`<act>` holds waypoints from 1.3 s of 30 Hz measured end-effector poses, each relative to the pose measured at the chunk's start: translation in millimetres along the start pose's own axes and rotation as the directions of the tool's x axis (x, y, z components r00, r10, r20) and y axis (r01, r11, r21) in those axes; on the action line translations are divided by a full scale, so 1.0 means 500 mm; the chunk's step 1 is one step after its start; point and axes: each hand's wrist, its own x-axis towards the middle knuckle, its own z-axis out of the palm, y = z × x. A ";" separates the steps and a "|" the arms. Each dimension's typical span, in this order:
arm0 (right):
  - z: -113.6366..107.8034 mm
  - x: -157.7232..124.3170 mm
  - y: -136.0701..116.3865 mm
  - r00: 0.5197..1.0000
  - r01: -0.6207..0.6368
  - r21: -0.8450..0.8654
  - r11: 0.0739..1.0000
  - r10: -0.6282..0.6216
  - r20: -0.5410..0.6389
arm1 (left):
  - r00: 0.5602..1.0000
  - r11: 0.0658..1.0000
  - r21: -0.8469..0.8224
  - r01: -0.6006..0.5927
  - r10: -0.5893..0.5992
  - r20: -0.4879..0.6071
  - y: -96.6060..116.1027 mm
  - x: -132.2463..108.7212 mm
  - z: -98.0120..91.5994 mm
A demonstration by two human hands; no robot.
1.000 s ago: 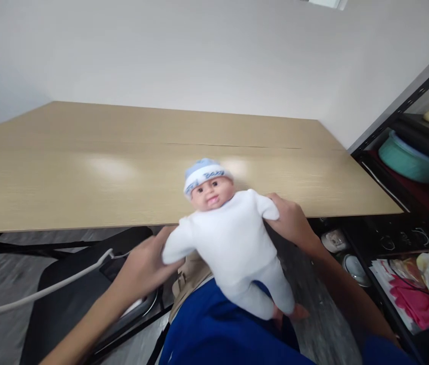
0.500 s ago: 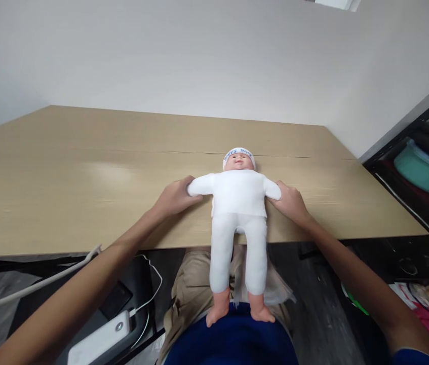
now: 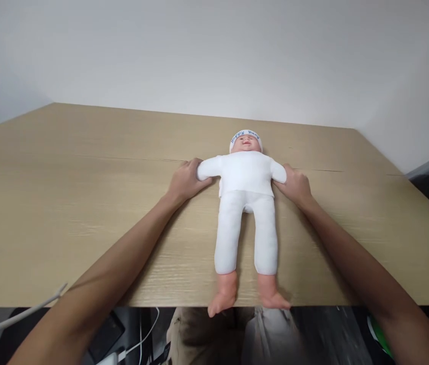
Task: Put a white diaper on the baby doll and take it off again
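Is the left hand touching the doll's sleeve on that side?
Touching. The head view shows the left hand gripping the end of the white sleeve of the doll, fabric against skin with no gap visible.

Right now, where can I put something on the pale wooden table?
The table is bare left of the left hand and right of the right hand, back to the grey wall. Crowded: between the hands, where the white-clothed baby doll lies.

Left arm (image 3: 123, 251) extends from 8 o'clock, right arm (image 3: 354, 261) from 4; left grip (image 3: 187, 178) at 9 o'clock and right grip (image 3: 295, 185) at 3, both closed, thumbs (image 3: 201, 185) pointing inward, wrists (image 3: 172, 198) nearly straight
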 end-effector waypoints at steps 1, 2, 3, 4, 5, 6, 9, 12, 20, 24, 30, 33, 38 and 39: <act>0.003 0.017 -0.004 1.000 -0.004 -0.006 1.000 0.004 -0.002 | 1.000 1.000 0.011 0.000 0.000 -0.022 -0.005 0.013 0.003; 0.006 0.034 -0.007 1.000 -0.005 -0.010 1.000 0.005 -0.003 | 0.999 1.000 0.020 -0.001 0.002 -0.044 -0.009 0.026 0.006; 0.009 0.051 -0.010 1.000 -0.003 -0.009 1.000 0.003 -0.005 | 0.998 1.000 0.027 -0.003 0.005 -0.065 -0.013 0.040 0.010; 0.012 0.066 -0.012 1.000 -0.004 -0.008 1.000 0.004 -0.008 | 0.996 1.000 0.030 -0.003 0.006 -0.084 -0.017 0.053 0.013; 0.015 0.080 -0.013 1.000 -0.006 -0.006 1.000 0.006 -0.012 | 0.995 0.999 0.032 -0.005 0.008 -0.098 -0.020 0.066 0.017; 0.018 0.093 -0.013 1.000 -0.006 -0.004 1.000 0.006 -0.018 | 0.994 0.999 0.032 -0.009 0.012 -0.106 -0.024 0.080 0.020; 0.030 0.120 -0.011 0.999 -0.018 0.003 1.000 0.018 -0.035 | 0.993 0.999 0.029 -0.035 0.038 -0.108 -0.034 0.114 0.030; 0.041 0.134 -0.008 0.998 -0.042 0.015 0.999 0.043 -0.040 | 0.994 0.999 0.016 -0.050 0.051 -0.093 -0.044 0.136 0.038; 0.052 0.182 -0.013 0.997 -0.045 0.042 0.998 0.048 -0.062 | 0.997 0.999 0.049 -0.012 0.016 -0.080 -0.053 0.165 0.051; 0.065 0.191 -0.001 0.996 -0.019 0.068 0.997 0.025 -0.085 | 0.996 0.997 0.054 0.048 -0.043 -0.083 -0.046 0.159 0.042; 0.075 0.182 0.093 0.970 0.241 0.269 0.933 -0.219 -0.108 | 0.999 1.000 0.005 0.012 -0.012 -0.031 -0.102 0.140 -0.006; 0.070 0.185 0.146 0.936 0.352 0.302 0.886 -0.332 -0.117 | 0.999 1.000 0.002 0.011 -0.010 -0.041 -0.146 0.139 -0.014; 0.064 0.194 0.166 0.938 0.345 0.314 0.884 -0.332 -0.096 | 0.999 0.999 -0.015 -0.035 0.034 -0.018 -0.173 0.145 -0.004; 0.066 0.196 0.164 0.937 0.348 0.323 0.880 -0.334 -0.100 | 0.999 0.999 -0.019 -0.041 0.041 -0.014 -0.174 0.146 -0.002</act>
